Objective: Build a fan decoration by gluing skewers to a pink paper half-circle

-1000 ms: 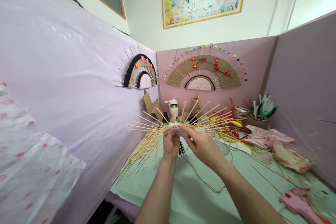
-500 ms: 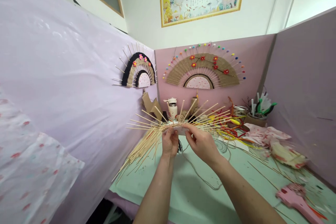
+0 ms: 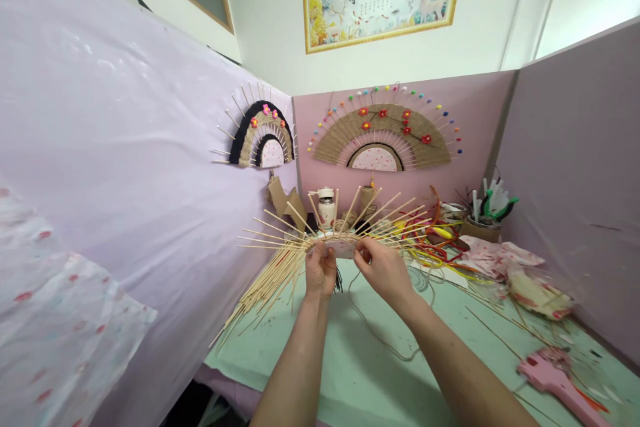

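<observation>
A half-round fan base (image 3: pixel 343 249) with pale sticks fanning out from its curved edge is held up over the green table. My left hand (image 3: pixel 321 269) grips its lower left part, thumb in front. At the base's right end, my right hand (image 3: pixel 381 265) has its fingers pinched together; the twine seems to be between them, though the fingertips hide it. A loop of thin twine (image 3: pixel 373 332) hangs from there onto the table. Black tassel strands (image 3: pixel 339 278) show just right of my left hand.
Loose sticks (image 3: pixel 265 287) lie at the left of the green table (image 3: pixel 370 380). A pink glue gun (image 3: pixel 557 380) rests at the front right. Behind are a white bottle (image 3: pixel 327 209), coloured wires (image 3: pixel 440 233) and a tool pot (image 3: pixel 483 228). Two finished fans (image 3: pixel 385 137) hang on the partitions.
My right hand has shifted slightly along the base's right end, its fingers now drawn closer together. The whole view has moved a little. My left hand keeps its hold.
</observation>
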The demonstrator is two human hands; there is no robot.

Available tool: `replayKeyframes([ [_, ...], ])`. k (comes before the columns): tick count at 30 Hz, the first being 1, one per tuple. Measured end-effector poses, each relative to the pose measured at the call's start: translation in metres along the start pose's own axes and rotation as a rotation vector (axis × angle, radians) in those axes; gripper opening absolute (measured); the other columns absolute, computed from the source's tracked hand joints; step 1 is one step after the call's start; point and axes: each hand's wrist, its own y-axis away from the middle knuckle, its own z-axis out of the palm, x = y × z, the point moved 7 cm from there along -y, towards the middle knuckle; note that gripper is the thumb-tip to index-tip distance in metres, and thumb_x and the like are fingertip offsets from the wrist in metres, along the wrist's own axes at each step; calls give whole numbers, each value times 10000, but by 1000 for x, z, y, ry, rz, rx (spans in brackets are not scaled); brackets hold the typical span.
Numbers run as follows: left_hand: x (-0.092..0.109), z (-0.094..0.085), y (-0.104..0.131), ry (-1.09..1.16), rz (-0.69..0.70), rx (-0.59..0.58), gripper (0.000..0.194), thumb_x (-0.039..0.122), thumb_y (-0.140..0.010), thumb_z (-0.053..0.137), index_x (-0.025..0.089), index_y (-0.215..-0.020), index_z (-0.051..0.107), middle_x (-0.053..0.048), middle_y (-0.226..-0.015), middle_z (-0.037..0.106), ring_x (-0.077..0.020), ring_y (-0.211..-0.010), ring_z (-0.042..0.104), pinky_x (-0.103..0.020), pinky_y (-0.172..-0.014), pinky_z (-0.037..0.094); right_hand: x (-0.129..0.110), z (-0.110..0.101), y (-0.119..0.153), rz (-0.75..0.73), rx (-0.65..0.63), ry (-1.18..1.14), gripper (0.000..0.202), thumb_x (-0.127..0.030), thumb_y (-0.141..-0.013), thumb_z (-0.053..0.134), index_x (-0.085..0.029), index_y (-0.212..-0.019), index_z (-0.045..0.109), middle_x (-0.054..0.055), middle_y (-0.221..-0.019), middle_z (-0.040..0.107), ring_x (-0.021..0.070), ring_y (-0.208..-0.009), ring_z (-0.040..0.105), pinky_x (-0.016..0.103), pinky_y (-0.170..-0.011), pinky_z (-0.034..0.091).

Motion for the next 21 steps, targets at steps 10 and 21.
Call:
replayKeyframes([
  [10, 1, -5, -3, -40, 6, 52, 155, 119, -649, 811, 158, -704, 671, 37, -697, 690, -61, -615, 658, -124, -562, 523, 16, 2, -1, 416, -458, -1193, 315, -413, -718, 706, -230, -880, 508, -97, -546, 494, 29, -393, 261, 179, -431, 251],
  [21, -7, -3, 0, -91, -29, -16, 176, 98, -633, 822, 153, -707, 672, 41, -690, 689, -57, -591, 666, -122, -572, 547, 26, -116, 2, 126, 76, -1254, 219, -320, -722, 747, -248, -906, 651, -1, -830, 650, 29, -421, 320, 207, -381, 249],
])
